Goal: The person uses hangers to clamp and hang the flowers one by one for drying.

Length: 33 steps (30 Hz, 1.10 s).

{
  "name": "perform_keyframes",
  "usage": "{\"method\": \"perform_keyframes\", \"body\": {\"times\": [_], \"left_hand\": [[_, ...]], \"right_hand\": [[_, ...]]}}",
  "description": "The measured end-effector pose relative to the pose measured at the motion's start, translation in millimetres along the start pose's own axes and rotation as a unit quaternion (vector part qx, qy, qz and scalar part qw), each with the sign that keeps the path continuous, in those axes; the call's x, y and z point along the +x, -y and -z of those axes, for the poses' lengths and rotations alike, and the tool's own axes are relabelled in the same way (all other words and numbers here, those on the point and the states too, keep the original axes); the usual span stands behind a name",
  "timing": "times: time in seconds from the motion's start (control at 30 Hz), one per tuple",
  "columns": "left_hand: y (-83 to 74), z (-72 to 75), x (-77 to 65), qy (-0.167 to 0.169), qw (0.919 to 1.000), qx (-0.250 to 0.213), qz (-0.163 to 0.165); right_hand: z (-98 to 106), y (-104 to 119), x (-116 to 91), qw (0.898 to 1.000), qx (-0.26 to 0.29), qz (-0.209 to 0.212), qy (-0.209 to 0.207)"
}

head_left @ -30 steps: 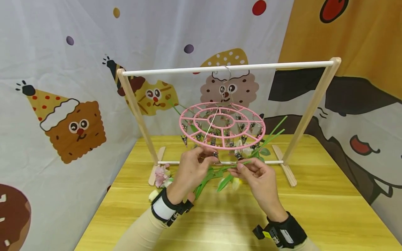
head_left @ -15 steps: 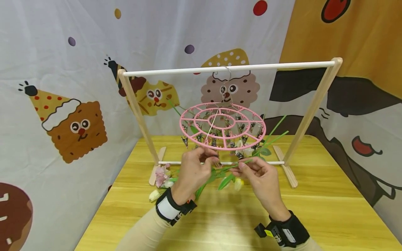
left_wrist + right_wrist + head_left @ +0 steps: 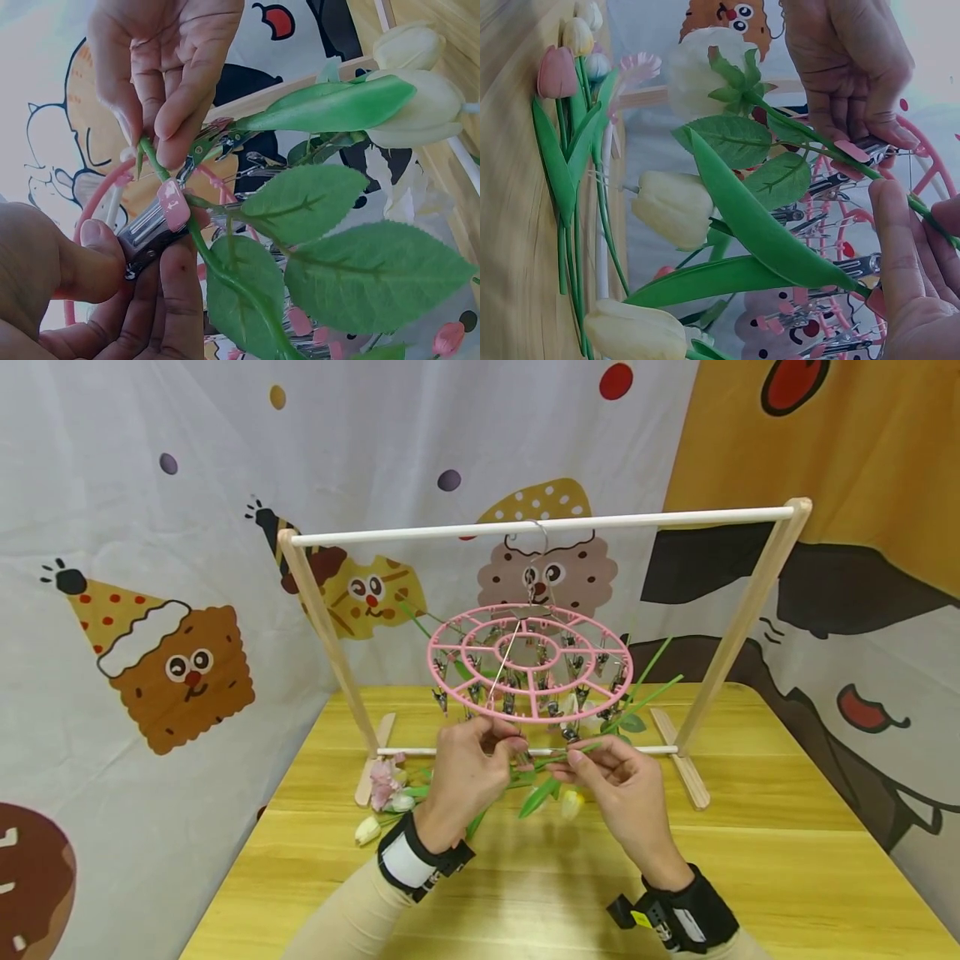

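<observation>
My left hand (image 3: 468, 768) pinches a metal clip (image 3: 142, 229) with pink tips, below the front of a round pink clip hanger (image 3: 534, 703). The clip's pink tip lies against the green stem (image 3: 247, 292) of a white artificial rose (image 3: 705, 71). With thumb and fingers my right hand (image 3: 618, 785) holds the same stem near its cut end, just right of the clip. Whether the clip has closed fully on the stem is hard to tell. A white tulip (image 3: 671, 208) with a long green leaf hangs from a neighbouring clip close by.
The hanger hooks over the white top bar (image 3: 420, 532) of a wooden stand, whose lower bar crosses behind my hands. Other clips dangle below the hanger, some bearing flowers. Loose flowers, including a pink tulip (image 3: 557, 73), lie on the wooden table (image 3: 525, 893).
My left hand has come down slightly with the clip, whose pink tip now shows lower beside the stem. My right hand keeps its hold almost in place.
</observation>
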<state>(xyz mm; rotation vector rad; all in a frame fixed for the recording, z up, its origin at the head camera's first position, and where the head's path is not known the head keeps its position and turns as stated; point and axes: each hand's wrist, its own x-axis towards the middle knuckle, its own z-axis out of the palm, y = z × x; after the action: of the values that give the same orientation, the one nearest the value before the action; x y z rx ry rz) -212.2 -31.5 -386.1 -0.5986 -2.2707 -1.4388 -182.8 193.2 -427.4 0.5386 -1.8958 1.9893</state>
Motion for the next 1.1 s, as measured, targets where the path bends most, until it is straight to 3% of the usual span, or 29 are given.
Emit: {"method": "perform_keyframes", "body": {"times": [0.33, 0.77, 1.1], "left_hand": [[0.0, -3.8, -0.2, 0.000, 0.9996, -0.026, 0.008], [1.0, -4.0, -1.8, 0.015, 0.9998, -0.013, 0.004], [5.5, -1.2, -4.6, 0.032, 0.9993, -0.014, -0.012]], "right_hand": [[-2.1, -0.1, 0.2, 1.000, 0.006, 0.001, -0.001], [-0.2, -2.7, 1.7, 1.000, -0.003, 0.003, 0.002], [-2.6, -6.7, 1.5, 0.996, -0.083, -0.014, -0.021]]}}
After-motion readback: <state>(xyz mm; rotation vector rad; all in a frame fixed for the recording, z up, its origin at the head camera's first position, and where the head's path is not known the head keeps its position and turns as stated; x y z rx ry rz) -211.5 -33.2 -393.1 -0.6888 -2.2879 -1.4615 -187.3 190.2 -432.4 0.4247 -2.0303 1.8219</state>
